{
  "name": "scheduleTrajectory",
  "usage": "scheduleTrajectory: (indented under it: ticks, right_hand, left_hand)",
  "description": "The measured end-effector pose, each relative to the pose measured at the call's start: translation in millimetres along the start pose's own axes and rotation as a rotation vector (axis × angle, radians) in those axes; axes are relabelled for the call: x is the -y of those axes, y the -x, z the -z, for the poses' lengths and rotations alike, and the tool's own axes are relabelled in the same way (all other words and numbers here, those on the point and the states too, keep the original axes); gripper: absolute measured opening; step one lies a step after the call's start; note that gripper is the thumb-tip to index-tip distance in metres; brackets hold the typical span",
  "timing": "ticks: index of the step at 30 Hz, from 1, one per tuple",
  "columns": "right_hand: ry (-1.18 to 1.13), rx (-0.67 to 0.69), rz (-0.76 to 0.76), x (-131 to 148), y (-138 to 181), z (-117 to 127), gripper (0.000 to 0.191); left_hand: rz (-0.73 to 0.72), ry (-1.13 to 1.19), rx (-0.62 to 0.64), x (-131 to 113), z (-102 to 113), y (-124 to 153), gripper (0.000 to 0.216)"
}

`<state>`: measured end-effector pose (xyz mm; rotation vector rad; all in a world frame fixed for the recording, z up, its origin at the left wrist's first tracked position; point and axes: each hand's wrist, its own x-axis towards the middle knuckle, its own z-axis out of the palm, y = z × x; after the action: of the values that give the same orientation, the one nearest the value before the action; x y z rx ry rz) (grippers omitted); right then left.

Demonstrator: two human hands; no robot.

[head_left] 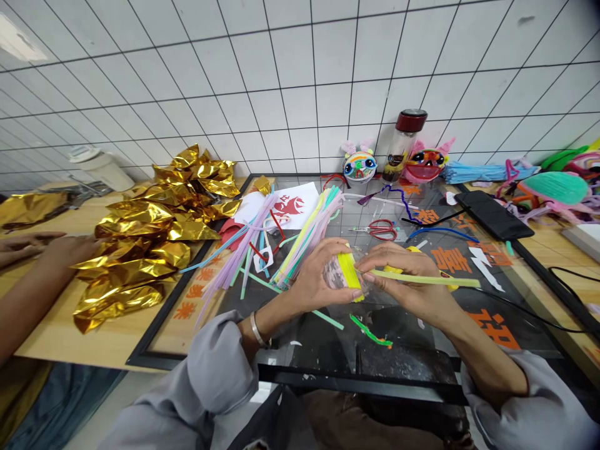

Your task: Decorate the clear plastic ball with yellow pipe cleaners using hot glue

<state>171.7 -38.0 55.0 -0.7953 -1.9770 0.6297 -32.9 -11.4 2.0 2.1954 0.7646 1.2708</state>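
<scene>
My left hand (319,275) grips a small rounded craft piece (334,273), greyish-pink on its side with a band of bright yellow strips on the face toward my right hand. My right hand (398,275) pinches a pale yellow pipe cleaner (431,279) near its left end, which meets the banded face; the rest sticks out to the right. Whether that end is attached cannot be made out. Below my hands lies a short green pipe cleaner piece (371,331). Red-handled scissors (383,230) rest just beyond my right hand.
A bundle of pastel pipe cleaners (309,234) lies left of my hands. Gold foil (173,212) covers the left table, beside another person's arm (42,275). At the back stand a glass bottle (404,140) and decorated faces (360,165). A black phone (494,214) lies right.
</scene>
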Motion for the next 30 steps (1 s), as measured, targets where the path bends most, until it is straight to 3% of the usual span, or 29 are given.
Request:
scheduleTrajectory:
  ticks: [8, 23, 30]
  right_hand:
    - [-0.008, -0.031, 0.006, -3.8, -1.1, -4.0, 0.006]
    - [0.005, -0.039, 0.049, -9.4, -2.8, -3.7, 0.003]
    - [0.013, -0.08, 0.054, -16.0, -3.5, -3.6, 0.007]
  left_hand:
    - [0.06, 0.0, 0.026, -1.1, 2.4, -0.4, 0.058]
    - [0.039, 0.002, 0.045, 4.2, 1.4, -2.5, 0.057]
    - [0.082, -0.016, 0.088, 5.9, 0.1, -5.8, 0.069]
